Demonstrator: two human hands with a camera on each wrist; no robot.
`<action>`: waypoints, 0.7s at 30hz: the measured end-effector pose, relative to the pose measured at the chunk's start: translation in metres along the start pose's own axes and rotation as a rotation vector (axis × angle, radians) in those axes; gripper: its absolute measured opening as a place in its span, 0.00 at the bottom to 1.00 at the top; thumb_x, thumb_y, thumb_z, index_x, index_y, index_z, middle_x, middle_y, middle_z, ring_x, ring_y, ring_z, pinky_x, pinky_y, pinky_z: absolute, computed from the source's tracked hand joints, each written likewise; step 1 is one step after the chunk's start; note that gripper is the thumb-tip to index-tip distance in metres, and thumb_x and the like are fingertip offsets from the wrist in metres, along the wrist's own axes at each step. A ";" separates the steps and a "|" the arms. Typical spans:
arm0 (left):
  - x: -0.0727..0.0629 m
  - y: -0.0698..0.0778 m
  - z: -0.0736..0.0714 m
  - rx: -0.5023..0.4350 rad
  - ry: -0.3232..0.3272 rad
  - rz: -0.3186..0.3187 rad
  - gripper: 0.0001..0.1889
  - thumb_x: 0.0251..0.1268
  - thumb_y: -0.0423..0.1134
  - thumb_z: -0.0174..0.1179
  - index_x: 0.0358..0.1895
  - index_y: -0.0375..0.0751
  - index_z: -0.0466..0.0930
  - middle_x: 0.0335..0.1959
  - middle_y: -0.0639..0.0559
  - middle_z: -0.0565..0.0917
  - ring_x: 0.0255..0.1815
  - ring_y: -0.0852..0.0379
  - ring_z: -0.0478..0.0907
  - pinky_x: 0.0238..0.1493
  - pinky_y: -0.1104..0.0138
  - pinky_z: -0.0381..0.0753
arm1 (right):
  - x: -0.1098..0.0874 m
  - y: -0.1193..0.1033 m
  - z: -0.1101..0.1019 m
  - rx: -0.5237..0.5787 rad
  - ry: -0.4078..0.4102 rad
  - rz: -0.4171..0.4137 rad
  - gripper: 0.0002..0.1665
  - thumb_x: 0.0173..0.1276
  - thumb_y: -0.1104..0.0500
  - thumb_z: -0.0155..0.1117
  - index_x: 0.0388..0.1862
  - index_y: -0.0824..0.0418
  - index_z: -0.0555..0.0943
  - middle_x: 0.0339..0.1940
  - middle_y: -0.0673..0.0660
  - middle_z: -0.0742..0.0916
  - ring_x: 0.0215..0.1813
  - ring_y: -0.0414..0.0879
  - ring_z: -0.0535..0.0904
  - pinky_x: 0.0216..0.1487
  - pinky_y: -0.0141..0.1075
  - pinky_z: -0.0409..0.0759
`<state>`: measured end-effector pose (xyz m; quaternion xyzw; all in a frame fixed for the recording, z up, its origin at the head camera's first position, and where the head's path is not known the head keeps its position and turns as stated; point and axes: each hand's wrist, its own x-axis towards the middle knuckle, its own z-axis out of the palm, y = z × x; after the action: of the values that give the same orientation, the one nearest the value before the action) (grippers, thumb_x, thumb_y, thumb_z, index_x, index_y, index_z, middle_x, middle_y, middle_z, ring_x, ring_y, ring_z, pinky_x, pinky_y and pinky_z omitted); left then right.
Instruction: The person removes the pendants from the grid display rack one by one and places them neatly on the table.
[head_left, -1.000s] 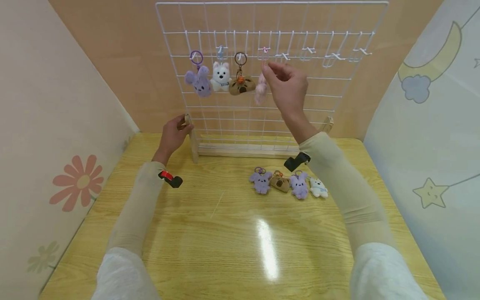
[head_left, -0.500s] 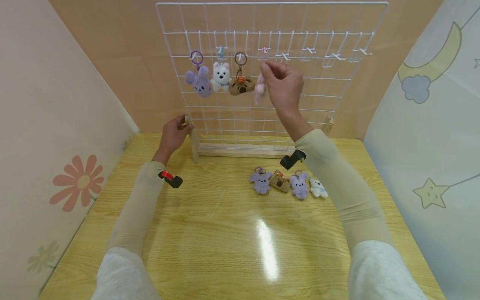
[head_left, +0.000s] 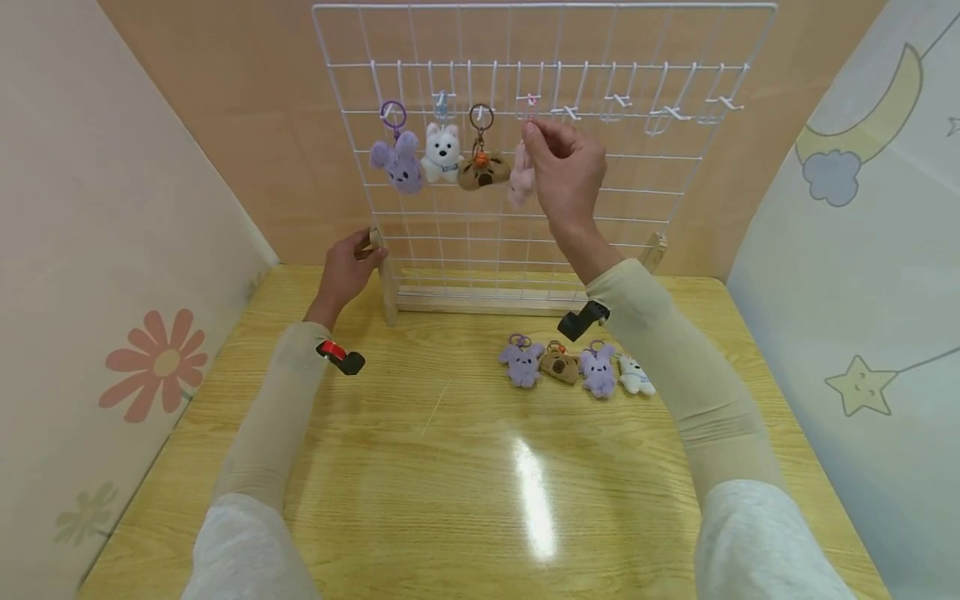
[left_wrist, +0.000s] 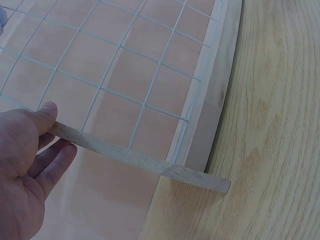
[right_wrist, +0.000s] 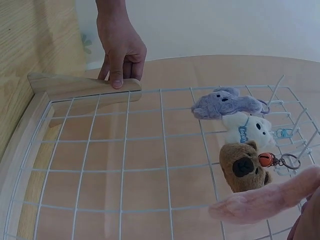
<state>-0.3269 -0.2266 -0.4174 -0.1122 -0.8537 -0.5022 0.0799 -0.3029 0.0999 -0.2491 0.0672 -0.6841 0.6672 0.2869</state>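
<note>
At far left, a wooden post (left_wrist: 115,149) is pinched by the left hand (head_left: 347,271). Next, a purple plush (head_left: 405,165), a white dog plush (head_left: 441,154) and a brown plush (head_left: 483,173) are hung on the rack. Beside the brown one, the pink plush (head_left: 521,181) is suspended below a pink clip (head_left: 532,99), its upper end pinched by the right hand (head_left: 573,171). Over the last second, the plush has been turned slightly and the fingertips brought nearer the clip; the clip seems hooked, so its hanging is judged nearly finished, merely being adjusted, with release not yet made.
</note>
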 end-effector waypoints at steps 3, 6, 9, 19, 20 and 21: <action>-0.001 0.001 0.000 -0.002 -0.001 -0.002 0.30 0.78 0.42 0.59 0.76 0.35 0.66 0.72 0.37 0.73 0.68 0.39 0.76 0.63 0.49 0.81 | -0.002 -0.002 0.000 0.007 0.006 0.009 0.13 0.71 0.59 0.71 0.49 0.67 0.89 0.38 0.54 0.91 0.32 0.39 0.80 0.34 0.28 0.79; -0.001 0.003 -0.001 -0.003 -0.001 -0.005 0.30 0.78 0.42 0.59 0.76 0.34 0.66 0.72 0.37 0.73 0.68 0.40 0.76 0.63 0.49 0.81 | -0.006 -0.005 0.000 0.015 0.010 0.002 0.13 0.71 0.59 0.71 0.48 0.67 0.89 0.37 0.54 0.91 0.32 0.39 0.80 0.34 0.28 0.78; -0.002 0.003 -0.001 -0.003 0.001 -0.008 0.30 0.78 0.42 0.59 0.76 0.34 0.66 0.72 0.37 0.73 0.68 0.40 0.76 0.63 0.49 0.81 | -0.012 -0.011 -0.001 0.031 0.016 -0.016 0.13 0.71 0.60 0.71 0.48 0.68 0.89 0.37 0.54 0.91 0.32 0.39 0.80 0.35 0.29 0.78; -0.002 0.003 -0.001 -0.006 -0.001 -0.018 0.30 0.78 0.44 0.59 0.77 0.37 0.66 0.72 0.38 0.73 0.68 0.40 0.77 0.63 0.49 0.81 | -0.023 -0.024 -0.006 0.058 0.023 -0.061 0.12 0.71 0.63 0.71 0.45 0.71 0.89 0.34 0.53 0.91 0.30 0.39 0.79 0.31 0.27 0.75; -0.002 0.003 -0.001 -0.004 -0.001 -0.019 0.30 0.78 0.44 0.59 0.77 0.37 0.65 0.72 0.38 0.73 0.68 0.40 0.77 0.63 0.49 0.81 | -0.022 -0.023 -0.007 0.054 0.022 -0.065 0.11 0.71 0.62 0.71 0.45 0.71 0.89 0.34 0.52 0.92 0.31 0.39 0.80 0.31 0.27 0.76; -0.002 0.003 -0.001 -0.002 -0.002 -0.020 0.31 0.78 0.44 0.59 0.77 0.37 0.65 0.72 0.38 0.73 0.68 0.40 0.77 0.63 0.49 0.81 | -0.022 -0.023 -0.007 0.049 0.020 -0.070 0.11 0.71 0.62 0.71 0.45 0.70 0.89 0.35 0.52 0.92 0.32 0.39 0.80 0.31 0.27 0.76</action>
<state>-0.3236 -0.2260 -0.4147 -0.1043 -0.8543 -0.5038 0.0741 -0.2710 0.0981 -0.2398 0.0913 -0.6617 0.6742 0.3151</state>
